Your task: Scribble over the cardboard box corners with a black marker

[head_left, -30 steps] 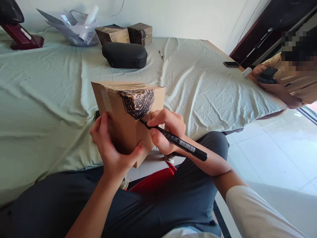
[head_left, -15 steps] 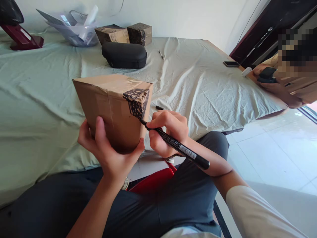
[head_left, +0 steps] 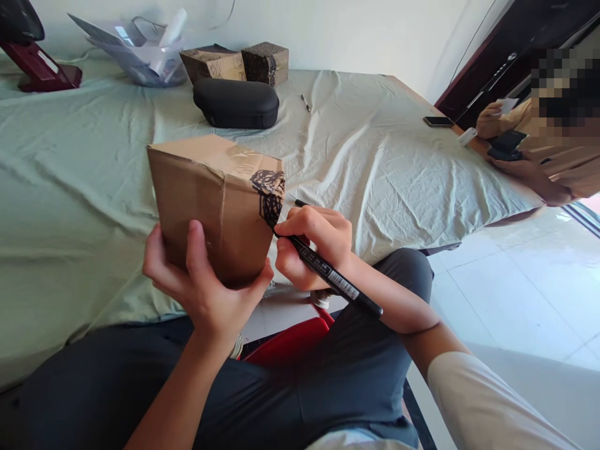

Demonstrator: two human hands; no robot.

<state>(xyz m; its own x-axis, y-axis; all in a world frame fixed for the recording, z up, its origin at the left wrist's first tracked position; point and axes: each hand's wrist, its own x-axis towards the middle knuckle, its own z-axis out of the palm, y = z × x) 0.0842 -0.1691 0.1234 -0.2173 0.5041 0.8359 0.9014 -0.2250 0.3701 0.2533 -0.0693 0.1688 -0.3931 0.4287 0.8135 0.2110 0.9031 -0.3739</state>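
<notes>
My left hand (head_left: 206, 281) grips a brown cardboard box (head_left: 194, 194) from below, fingers spread along its near side. Black scribbled marks (head_left: 269, 197) cover the box's right corner, on both the top and the near side. In my right hand (head_left: 319, 240) is a black marker (head_left: 335, 278), pinched near its tip. That tip is at the box's right edge, just under the scribbles; whether it touches is hard to see. Partly hidden behind my right hand, a small black marker cap (head_left: 301, 203) lies on the cloth.
A black case (head_left: 235, 104), two scribbled boxes (head_left: 267, 64) and a plastic basket (head_left: 140, 65) stand toward the wall. A pen (head_left: 305, 103) and a phone (head_left: 438, 122) lie on the green cloth (head_left: 375, 156). At right, another person (head_left: 557, 156) holds a dark object.
The box has turned in my left hand, its scribbled corner shifting right. My right hand and the marker have moved slightly left. The other person has raised a hand with something white.
</notes>
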